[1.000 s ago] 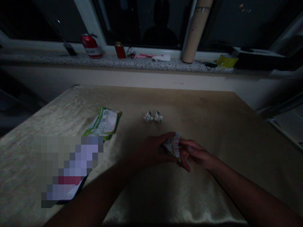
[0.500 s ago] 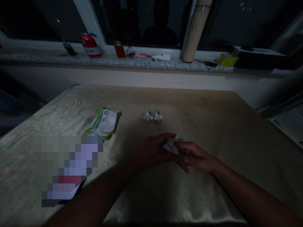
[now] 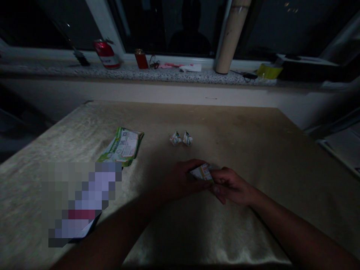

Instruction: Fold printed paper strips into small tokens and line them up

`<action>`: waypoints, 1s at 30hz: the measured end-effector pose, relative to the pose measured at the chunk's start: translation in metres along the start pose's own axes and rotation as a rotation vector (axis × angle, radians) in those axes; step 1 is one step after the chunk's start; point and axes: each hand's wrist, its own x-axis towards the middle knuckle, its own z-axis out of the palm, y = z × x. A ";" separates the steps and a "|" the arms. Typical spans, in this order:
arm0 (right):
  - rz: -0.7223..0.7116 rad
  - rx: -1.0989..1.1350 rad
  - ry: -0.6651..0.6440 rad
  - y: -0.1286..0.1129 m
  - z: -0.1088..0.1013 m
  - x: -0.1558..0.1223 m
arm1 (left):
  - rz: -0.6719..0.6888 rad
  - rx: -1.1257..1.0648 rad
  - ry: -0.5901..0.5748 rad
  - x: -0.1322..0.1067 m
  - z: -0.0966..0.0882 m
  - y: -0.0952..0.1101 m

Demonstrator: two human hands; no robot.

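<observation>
You are pinching a small printed paper piece (image 3: 201,173) between your left hand (image 3: 180,182) and right hand (image 3: 230,184), both grasping it, just below the frame's centre above the table (image 3: 253,142).

Small folded paper (image 3: 201,173) between left hand (image 3: 182,180) and right hand (image 3: 232,184) above table (image 3: 253,142).

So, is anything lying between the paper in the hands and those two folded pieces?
Nothing visible. The left hand and right hand pinch the paper; only bare table lies between it and the two folded pieces.
</observation>
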 end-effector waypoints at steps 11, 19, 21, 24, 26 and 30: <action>0.033 -0.112 0.502 0.001 0.001 0.003 | -0.120 -0.189 0.042 0.001 0.002 -0.001; 0.063 -0.004 0.488 0.001 0.001 0.005 | -0.126 -0.325 0.103 0.001 0.002 -0.001; 0.072 0.011 0.468 0.001 0.002 0.005 | -0.129 -0.322 0.096 0.001 0.003 -0.001; 0.075 -0.025 0.414 0.000 0.002 0.005 | -0.121 -0.325 0.094 0.001 0.003 0.001; 0.060 -0.068 0.393 -0.001 0.002 0.005 | -0.113 -0.321 0.101 0.001 0.003 0.002; 0.017 -0.139 0.443 -0.001 0.003 0.007 | -0.114 -0.314 0.097 0.002 0.004 0.001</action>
